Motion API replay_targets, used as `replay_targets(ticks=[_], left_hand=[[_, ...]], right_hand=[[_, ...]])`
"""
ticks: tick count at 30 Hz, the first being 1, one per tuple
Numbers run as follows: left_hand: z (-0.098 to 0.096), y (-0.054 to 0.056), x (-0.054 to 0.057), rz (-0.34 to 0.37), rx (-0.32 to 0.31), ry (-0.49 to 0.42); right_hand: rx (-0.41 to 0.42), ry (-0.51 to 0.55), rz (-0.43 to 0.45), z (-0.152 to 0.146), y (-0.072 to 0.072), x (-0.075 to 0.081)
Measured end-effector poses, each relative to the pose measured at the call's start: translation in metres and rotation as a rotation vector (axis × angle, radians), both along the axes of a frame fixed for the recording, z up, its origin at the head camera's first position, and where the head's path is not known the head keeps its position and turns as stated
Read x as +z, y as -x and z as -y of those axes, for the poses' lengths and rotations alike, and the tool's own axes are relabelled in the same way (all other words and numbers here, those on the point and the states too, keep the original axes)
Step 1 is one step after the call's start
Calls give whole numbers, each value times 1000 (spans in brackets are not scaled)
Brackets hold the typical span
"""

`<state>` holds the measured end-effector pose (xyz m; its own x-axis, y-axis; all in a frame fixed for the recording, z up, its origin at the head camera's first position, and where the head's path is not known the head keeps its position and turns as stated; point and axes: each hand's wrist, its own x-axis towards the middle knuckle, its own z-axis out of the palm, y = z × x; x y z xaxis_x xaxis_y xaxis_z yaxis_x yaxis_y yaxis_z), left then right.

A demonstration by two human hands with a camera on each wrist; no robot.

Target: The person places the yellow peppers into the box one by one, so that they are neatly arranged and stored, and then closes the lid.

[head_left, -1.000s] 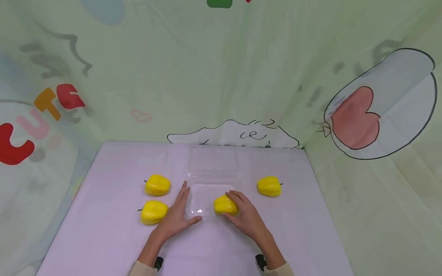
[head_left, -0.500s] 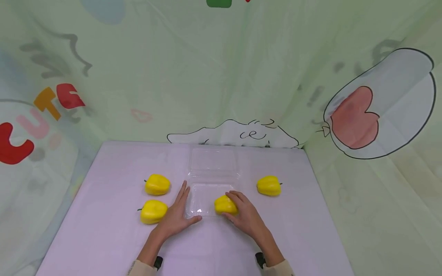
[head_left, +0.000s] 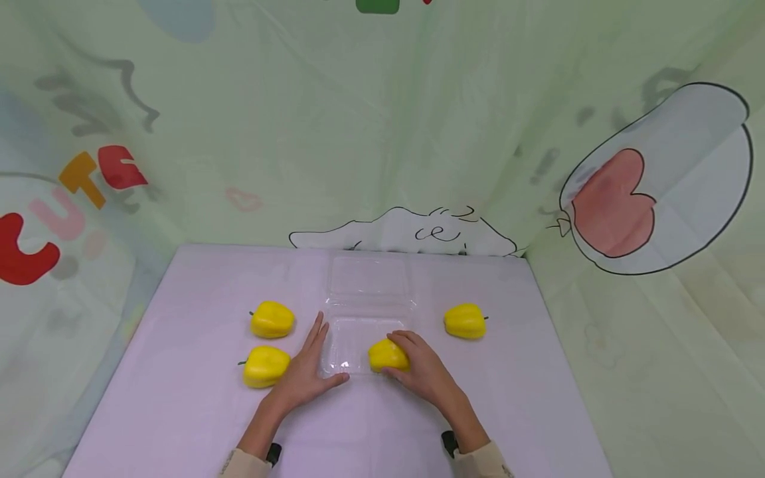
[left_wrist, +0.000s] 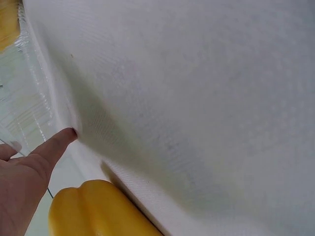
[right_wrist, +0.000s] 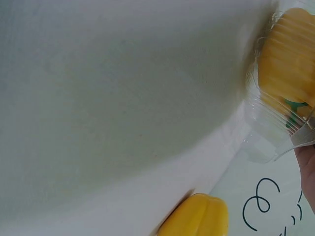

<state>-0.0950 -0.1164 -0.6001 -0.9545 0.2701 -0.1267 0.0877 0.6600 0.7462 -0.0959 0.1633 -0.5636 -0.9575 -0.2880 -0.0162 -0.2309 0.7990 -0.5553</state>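
A yellow bell pepper (head_left: 385, 356) sits in the right part of the base of a clear plastic clamshell box (head_left: 349, 335). My right hand (head_left: 427, 373) holds it from the right, thumb in front and fingers behind. Seen from the right wrist, the same pepper (right_wrist: 283, 59) shows through the box's ribbed wall, its green stem by the hand (right_wrist: 307, 169). My left hand (head_left: 303, 373) rests along the left side of the box, fingers straight and thumb spread toward the front edge. Its wrist view has the thumb stretched out above a yellow pepper (left_wrist: 98, 211).
Two yellow peppers lie left of the box, one farther back (head_left: 271, 320) and one beside my left wrist (head_left: 265, 367). Another pepper (head_left: 465, 321) lies to the right. The open lid (head_left: 369, 275) lies flat toward the back of the white-covered table (head_left: 508, 411). Printed curtains surround it.
My right hand and the pepper in it have shifted very slightly left within the box. The left hand and the other peppers stay in place.
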Motion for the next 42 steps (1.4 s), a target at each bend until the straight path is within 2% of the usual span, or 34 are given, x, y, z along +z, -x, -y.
replay_targets(ticks=[27, 37, 42], left_hand=[[-2, -2, -1, -2, 28, -39], [-2, -2, 0, -9, 22, -40], [-2, -3, 1, -5, 25, -46]], right_hand=[[0, -5, 13, 1, 1, -1], [5, -14, 11, 1, 0, 4], [5, -20, -18, -3, -3, 12]])
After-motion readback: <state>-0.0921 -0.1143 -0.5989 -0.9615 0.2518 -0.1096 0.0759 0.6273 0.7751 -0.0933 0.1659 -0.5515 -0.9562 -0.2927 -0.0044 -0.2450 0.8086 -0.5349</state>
